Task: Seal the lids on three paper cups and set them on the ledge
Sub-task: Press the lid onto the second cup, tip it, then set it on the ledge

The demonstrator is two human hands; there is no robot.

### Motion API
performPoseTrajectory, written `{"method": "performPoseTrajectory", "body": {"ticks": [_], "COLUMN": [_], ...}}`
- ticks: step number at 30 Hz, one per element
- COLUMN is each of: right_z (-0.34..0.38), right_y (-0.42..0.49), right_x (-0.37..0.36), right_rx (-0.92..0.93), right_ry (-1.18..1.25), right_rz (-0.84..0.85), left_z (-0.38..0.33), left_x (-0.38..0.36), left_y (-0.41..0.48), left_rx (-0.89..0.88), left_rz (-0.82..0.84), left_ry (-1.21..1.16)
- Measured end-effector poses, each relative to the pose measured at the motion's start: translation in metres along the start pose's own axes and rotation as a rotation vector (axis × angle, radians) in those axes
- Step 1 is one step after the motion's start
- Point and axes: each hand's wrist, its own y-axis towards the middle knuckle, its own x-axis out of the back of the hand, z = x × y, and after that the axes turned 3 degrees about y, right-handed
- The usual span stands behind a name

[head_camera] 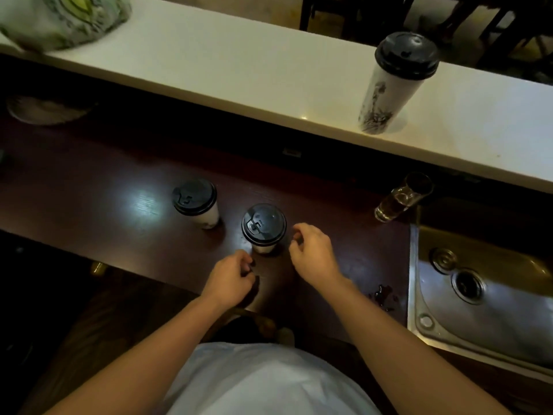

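Two short white paper cups with black lids stand on the dark wooden counter: one at centre (263, 228) and one to its left (196, 202). A tall white paper cup with a black lid (395, 82) stands upright on the white ledge (239, 76) at the right. My left hand (229, 280) hovers just below and left of the centre cup, fingers curled loosely, holding nothing. My right hand (312, 253) sits just right of that cup, fingers bent and apart, not touching it as far as I can see.
A glass tumbler (401, 197) stands near the counter's right end. A steel sink (484, 295) lies at the right. A dark spill (384, 295) marks the counter beside it. A patterned bag (62, 16) rests on the ledge's left end.
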Motion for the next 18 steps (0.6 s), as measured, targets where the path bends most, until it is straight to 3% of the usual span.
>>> {"method": "performPoseTrajectory", "body": {"ticks": [4,10,14,18], "right_z": [0.028,0.062,0.076,0.082], "right_y": [0.01,0.017,0.018,0.022], "right_x": [0.004,0.004,-0.001,0.0], "right_rx": [0.038,0.145,0.099,-0.026], "right_ry": [0.087,-0.173,-0.295,-0.293], "right_rz": [-0.194,0.009,0.134,0.134], "left_z": [0.014,0.012,0.012,0.017], "left_x": [0.018,0.027,0.022,0.015], "left_y": [0.027,0.061,0.08,0.096], "left_rx": [0.012,-0.152,-0.258,-0.327], "left_rz": [-0.015,0.08,0.164,0.226], "left_ry": [-0.072,-0.208,-0.352,-0.378]}}
